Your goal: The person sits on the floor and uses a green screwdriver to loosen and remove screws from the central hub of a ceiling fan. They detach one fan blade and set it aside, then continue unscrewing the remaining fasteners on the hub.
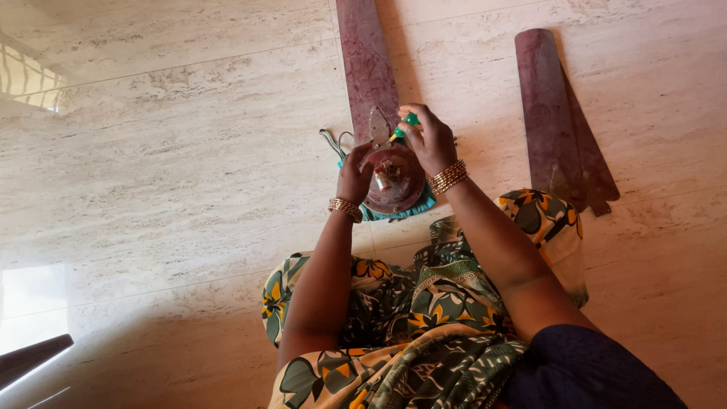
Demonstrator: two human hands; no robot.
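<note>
Between your two hands, the round maroon motor housing of a ceiling fan is sitting on the marble floor, resting on a teal cloth. Your right hand is hovering over its far edge, and its fingers are pressing together around the green handle of a screwdriver, whose tip is pointing down toward the housing's open middle. Your left hand is curling against the near-left rim of the housing, fingers closing on it and steadying it; how tightly they are pressing cannot be told from this angle. Just beyond your right fingertips, a maroon fan blade is running away from the housing, apparently joined to it by a metal bracket. Well off to the right of your right hand, two more loose fan blades are lying stacked on the floor. Gold bangles are circling both wrists, and your patterned green-and-yellow garment is covering your lap beneath your forearms.
</note>
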